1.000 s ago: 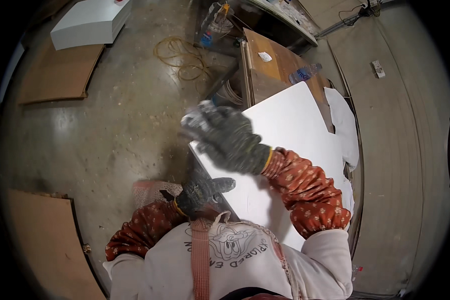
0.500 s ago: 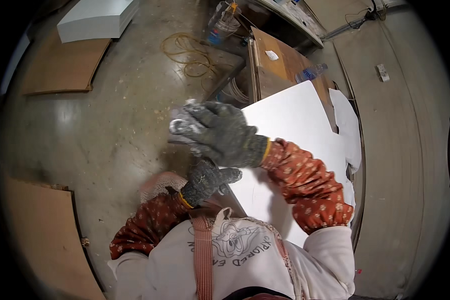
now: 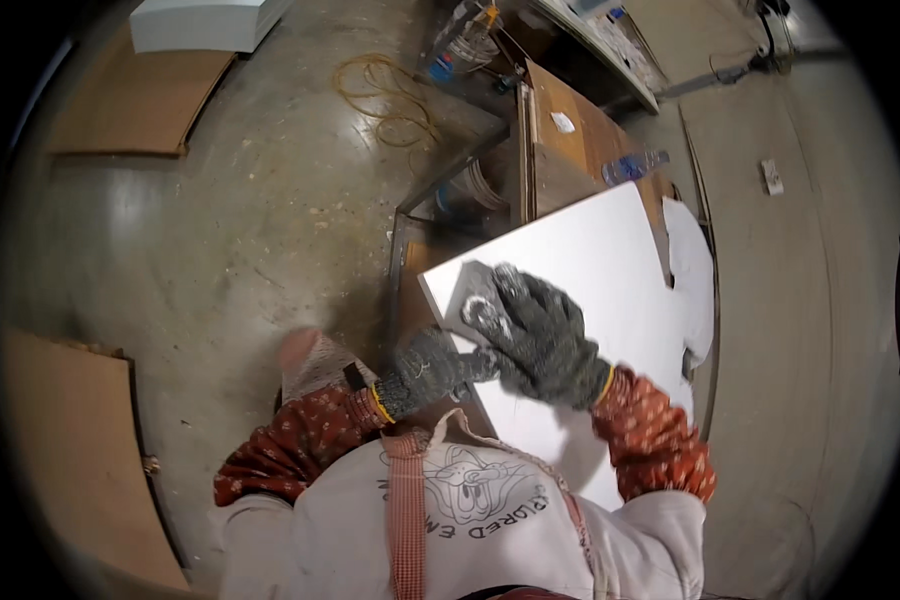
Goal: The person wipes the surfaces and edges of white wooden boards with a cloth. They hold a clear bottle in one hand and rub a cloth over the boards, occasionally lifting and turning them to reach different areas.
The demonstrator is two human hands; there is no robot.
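Observation:
A white board (image 3: 590, 260) with a grey edge lies in front of me on a stand. My right hand (image 3: 550, 340), in a dark grey knit glove with white dust on its fingertips, is closed on a flat grey pad (image 3: 467, 300). The pad rests on the board's top near its left corner and has a whitish ring on it. My left hand (image 3: 425, 372), gloved alike, is at the board's near left edge. Its thumb lies over the top, close to the right hand; its other fingers are partly hidden at the edge.
Behind the board stands a brown wooden surface (image 3: 560, 100) with a plastic bottle (image 3: 632, 167). A bucket (image 3: 470, 190) is under it. A yellow hose (image 3: 375, 105) coils on the floor. Brown sheets lie at far left (image 3: 135, 100) and near left (image 3: 70, 440).
My right hand has come from left of the board, moving right and down onto its top with the pad. The left hand has shifted slightly right along the edge.

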